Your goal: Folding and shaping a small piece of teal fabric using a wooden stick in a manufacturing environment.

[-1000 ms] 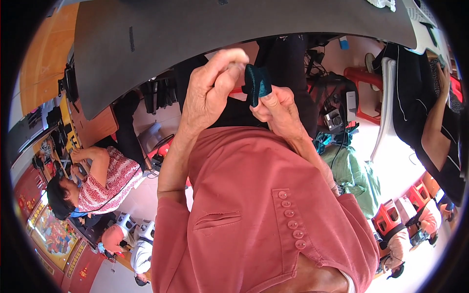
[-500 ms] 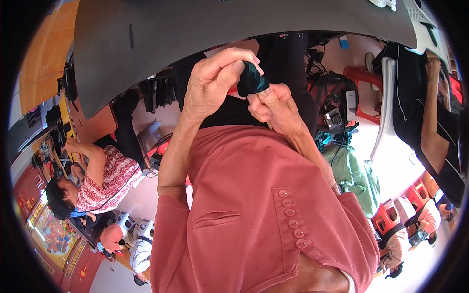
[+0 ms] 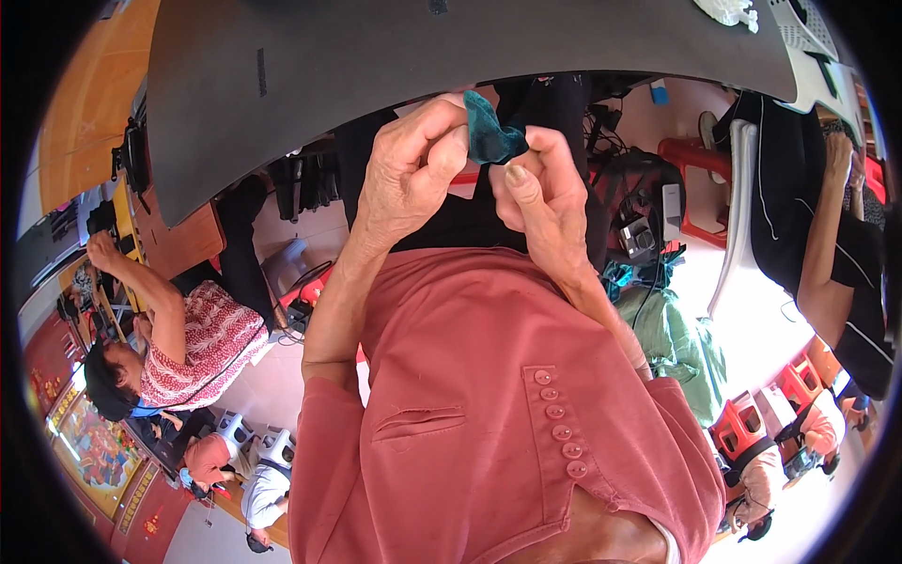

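Observation:
A small piece of dark teal, velvety fabric (image 3: 490, 134) is stretched between my two hands, just off the near edge of the dark table (image 3: 376, 58). My left hand (image 3: 411, 172) pinches its left side between thumb and bent fingers. On the other side, my right hand (image 3: 550, 193) grips the lower right corner, thumb upward and fingers curled. The cloth's upper part sticks up above my left fingertips, and folds hide its full shape.
On the far right of the table lies a white crumpled item (image 3: 728, 11). A red stool (image 3: 695, 155) and a green sack (image 3: 678, 348) are to my right. One person (image 3: 193, 338) sits at left; another's forearm (image 3: 827, 254) shows at right.
The fabric has turned and opened out, with more of its teal face showing upward. My right hand has shifted slightly right and its fingers have rolled upward; my left stays close by.

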The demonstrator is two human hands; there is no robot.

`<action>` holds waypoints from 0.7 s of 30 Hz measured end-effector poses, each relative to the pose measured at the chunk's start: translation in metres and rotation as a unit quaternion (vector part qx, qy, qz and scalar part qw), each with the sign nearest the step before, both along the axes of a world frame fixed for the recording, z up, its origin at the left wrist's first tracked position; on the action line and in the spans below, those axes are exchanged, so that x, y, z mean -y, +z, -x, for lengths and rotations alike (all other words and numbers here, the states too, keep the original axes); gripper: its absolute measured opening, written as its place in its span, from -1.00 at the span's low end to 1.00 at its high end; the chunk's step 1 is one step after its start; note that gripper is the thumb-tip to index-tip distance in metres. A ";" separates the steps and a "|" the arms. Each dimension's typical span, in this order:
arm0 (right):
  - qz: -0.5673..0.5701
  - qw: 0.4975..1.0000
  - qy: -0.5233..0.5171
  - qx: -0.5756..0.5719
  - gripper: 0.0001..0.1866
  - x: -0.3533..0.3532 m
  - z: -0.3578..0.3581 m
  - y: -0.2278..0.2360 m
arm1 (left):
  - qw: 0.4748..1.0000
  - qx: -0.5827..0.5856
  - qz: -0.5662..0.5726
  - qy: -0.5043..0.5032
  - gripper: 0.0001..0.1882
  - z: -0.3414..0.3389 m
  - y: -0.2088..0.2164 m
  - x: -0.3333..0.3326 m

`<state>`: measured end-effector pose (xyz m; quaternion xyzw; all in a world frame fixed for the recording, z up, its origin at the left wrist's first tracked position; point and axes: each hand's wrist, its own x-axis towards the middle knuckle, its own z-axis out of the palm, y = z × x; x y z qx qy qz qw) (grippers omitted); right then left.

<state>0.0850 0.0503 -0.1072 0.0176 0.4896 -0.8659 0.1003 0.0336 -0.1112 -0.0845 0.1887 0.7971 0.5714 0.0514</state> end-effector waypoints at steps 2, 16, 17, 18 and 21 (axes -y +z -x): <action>-0.017 0.999 -0.044 0.002 -0.62 0.005 0.000 0.009 | 0.999 0.006 -0.035 0.015 -0.76 -0.002 0.003 -0.004; 0.193 0.972 0.049 0.123 -0.71 -0.006 0.007 0.024 | 0.950 0.127 -0.253 0.132 -0.84 -0.004 0.020 -0.011; 0.177 0.973 0.047 0.137 -0.75 -0.004 0.007 0.028 | 0.953 0.111 -0.243 0.141 -0.83 -0.002 0.021 -0.011; 0.161 0.974 0.045 0.151 -0.79 -0.002 0.006 0.030 | 0.953 0.109 -0.243 0.142 -0.83 -0.002 0.024 -0.010; 0.180 0.970 0.084 0.142 -0.83 0.002 -0.002 0.026 | 0.959 0.178 -0.187 0.120 -0.84 -0.005 0.028 -0.010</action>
